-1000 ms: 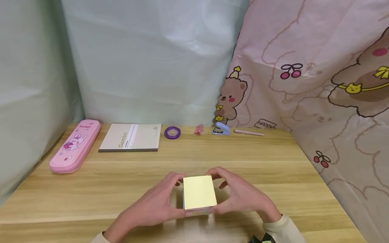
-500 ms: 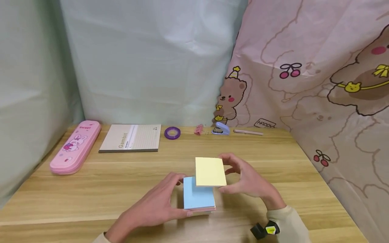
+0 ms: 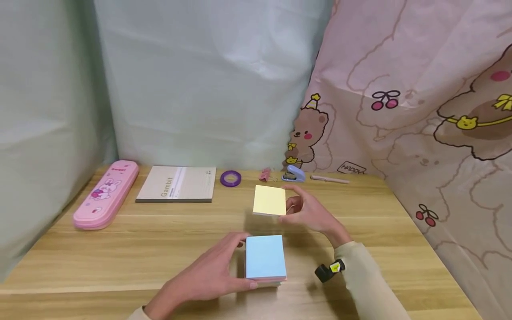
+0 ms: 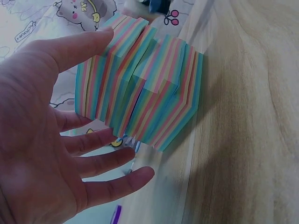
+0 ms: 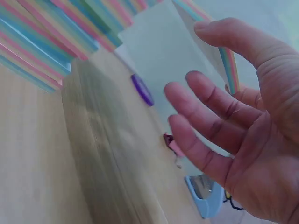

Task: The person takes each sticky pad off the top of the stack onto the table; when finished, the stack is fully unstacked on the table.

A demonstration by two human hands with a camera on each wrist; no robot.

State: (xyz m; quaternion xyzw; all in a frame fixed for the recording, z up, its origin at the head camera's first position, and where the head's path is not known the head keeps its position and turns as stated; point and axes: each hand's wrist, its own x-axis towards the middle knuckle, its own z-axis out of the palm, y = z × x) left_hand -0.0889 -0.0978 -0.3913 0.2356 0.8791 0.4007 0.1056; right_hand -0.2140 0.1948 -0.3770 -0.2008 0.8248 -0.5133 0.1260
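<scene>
A block of striped multi-coloured sticky notes (image 3: 265, 258) with a blue top sheet sits on the wooden desk (image 3: 120, 249) near the front. My left hand (image 3: 212, 275) lies against its left side, thumb at the near edge and straight fingers at the far corner. In the left wrist view the thumb of that hand (image 4: 42, 140) touches the block (image 4: 140, 88). My right hand (image 3: 308, 213) holds a thinner yellow-topped pad (image 3: 270, 200) in the air beyond the block. From the right wrist, the hand (image 5: 243, 140) pinches the pad (image 5: 163, 51) at its striped edge.
Along the back edge lie a pink pencil case (image 3: 106, 193), a beige notebook (image 3: 176, 184), a purple tape ring (image 3: 230, 178), a pink clip (image 3: 265, 174), a blue stapler (image 3: 294, 174) and a pen (image 3: 329, 179). Cloth sheets close in the back, left and right.
My right hand lifted the yellow-topped part off the block and carried it away toward the back. The blue sheet beneath now shows. The left hand stayed at the block.
</scene>
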